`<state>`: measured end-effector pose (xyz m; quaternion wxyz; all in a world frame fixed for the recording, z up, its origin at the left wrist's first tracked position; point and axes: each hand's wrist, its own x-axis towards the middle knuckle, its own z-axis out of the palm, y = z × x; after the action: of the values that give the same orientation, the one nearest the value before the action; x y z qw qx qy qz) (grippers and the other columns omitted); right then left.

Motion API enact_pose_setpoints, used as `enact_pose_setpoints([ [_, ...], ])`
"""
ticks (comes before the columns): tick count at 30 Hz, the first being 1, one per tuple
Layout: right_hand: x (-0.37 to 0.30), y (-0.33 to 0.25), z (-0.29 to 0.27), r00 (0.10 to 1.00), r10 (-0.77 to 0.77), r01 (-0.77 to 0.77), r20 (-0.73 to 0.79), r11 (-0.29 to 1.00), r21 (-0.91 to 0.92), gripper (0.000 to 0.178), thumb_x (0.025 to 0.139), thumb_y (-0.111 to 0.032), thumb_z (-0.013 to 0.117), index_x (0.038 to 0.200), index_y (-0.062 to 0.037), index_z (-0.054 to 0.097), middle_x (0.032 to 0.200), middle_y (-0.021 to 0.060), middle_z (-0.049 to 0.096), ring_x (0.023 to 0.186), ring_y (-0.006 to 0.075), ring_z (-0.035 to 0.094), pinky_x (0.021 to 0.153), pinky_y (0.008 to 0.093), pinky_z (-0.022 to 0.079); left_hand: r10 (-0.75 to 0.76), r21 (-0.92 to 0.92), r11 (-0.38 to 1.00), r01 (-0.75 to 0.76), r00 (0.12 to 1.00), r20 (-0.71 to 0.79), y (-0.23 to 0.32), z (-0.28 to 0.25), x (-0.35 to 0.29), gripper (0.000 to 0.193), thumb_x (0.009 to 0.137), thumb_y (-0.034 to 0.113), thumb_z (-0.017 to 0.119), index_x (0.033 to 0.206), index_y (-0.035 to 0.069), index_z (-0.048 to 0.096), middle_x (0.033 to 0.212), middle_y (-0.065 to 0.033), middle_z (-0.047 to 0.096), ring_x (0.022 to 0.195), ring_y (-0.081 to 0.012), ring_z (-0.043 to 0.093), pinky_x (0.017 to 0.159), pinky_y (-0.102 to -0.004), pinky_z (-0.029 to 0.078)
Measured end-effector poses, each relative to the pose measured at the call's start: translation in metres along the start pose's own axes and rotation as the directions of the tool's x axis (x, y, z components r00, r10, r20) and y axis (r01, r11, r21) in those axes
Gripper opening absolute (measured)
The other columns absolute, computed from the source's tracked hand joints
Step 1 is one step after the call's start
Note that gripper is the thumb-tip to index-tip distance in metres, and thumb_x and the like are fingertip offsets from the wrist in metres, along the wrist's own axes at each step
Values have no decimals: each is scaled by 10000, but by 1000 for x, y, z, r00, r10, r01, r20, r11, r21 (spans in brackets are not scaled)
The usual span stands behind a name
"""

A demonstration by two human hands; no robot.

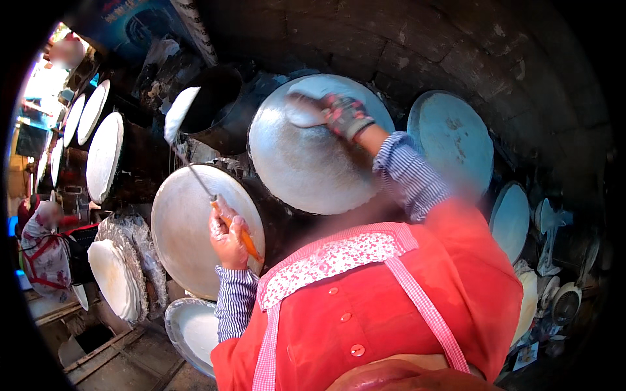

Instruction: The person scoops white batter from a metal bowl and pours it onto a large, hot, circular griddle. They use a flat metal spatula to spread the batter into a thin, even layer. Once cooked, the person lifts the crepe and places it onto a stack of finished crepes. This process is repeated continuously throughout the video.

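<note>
My left hand, smeared with white, is closed around the orange handle of a long utensil. A thin metal shaft runs up from it to a broad white-coated head; whether it is a ladle or a spatula I cannot tell. My right hand, in a patterned glove, reaches over a large round griddle. Motion blurs its fingers, which grip a brown, blunt-ended thing. White batter coats the griddle's far part. Below my left hand's utensil lies another round griddle with a pale surface.
A dark pot stands left of the large griddle. More round plates flank me, one at right and one at left. A stack of pale round sheets sits lower left, near another person. A brick wall bounds the far side.
</note>
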<state>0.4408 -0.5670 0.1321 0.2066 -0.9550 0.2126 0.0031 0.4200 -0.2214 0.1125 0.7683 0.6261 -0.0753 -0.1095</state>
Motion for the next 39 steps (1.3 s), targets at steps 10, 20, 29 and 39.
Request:
enact_pose_setpoints([
  [10, -20, -45, 21, 997, -74, 72, -5, 985, -158, 230, 791, -160, 496, 974, -31, 550, 1002, 208, 579, 913, 317, 587, 790, 388, 461, -111, -186, 980, 74, 975, -194, 23, -44, -40, 398, 823, 140, 571, 1161, 20, 398, 861, -42, 485, 641, -107, 505, 526, -231, 440],
  [20, 30, -28, 9, 996, -81, 75, -32, 986, -152, 232, 815, -183, 470, 981, -63, 579, 1005, 163, 595, 886, 295, 599, 780, 380, 468, -62, -326, 945, -23, 967, -249, 21, -59, -55, 392, 811, 102, 566, 1154, 26, 393, 878, -42, 482, 639, -100, 496, 513, -231, 429],
  [29, 6, -17, 6, 997, -21, 9, -69, 984, -176, 211, 795, -227, 496, 922, -76, 569, 941, 156, 591, 844, 328, 583, 719, 383, 470, -51, -372, 926, -60, 959, -280, 17, -72, -72, 407, 809, 105, 564, 1167, 23, 387, 893, -51, 484, 641, -107, 490, 520, -242, 430],
  [39, -19, -46, 31, 906, -396, 422, 150, 876, -234, 156, 779, -140, 513, 904, -68, 574, 907, 148, 589, 834, 296, 589, 695, 353, 471, -40, -332, 940, -73, 946, -321, 23, -59, -90, 379, 811, 111, 550, 1147, 20, 402, 877, -52, 489, 629, -102, 491, 521, -235, 436],
])
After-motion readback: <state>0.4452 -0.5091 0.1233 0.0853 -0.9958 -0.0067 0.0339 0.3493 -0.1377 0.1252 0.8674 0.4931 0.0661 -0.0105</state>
